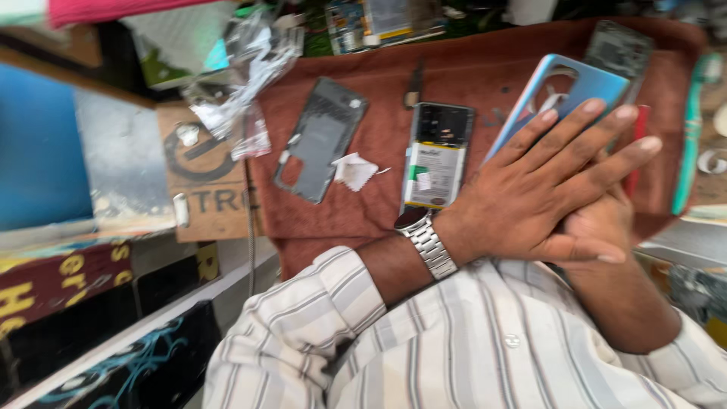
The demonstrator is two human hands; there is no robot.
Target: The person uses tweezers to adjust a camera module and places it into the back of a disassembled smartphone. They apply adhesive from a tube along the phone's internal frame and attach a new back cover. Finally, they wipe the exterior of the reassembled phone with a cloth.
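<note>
My left hand (545, 185), with a metal watch (425, 238) on its wrist, lies flat with fingers stretched over a light blue phone back cover (564, 83). My right hand (598, 223) sits underneath it, mostly hidden, and the cover is pressed between the two. Left of them on a reddish-brown cloth (469, 64) lies an opened phone (438, 155) with its battery showing. A dark grey back panel (322, 136) lies further left, with a small white scrap (354, 170) between the two.
A thin dark tool (413, 87) and another dark phone part (619, 49) lie at the cloth's far side. A green toothbrush (691, 136) lies at the right edge. Crumpled plastic bags (250, 68) and a cardboard piece (204, 178) sit to the left.
</note>
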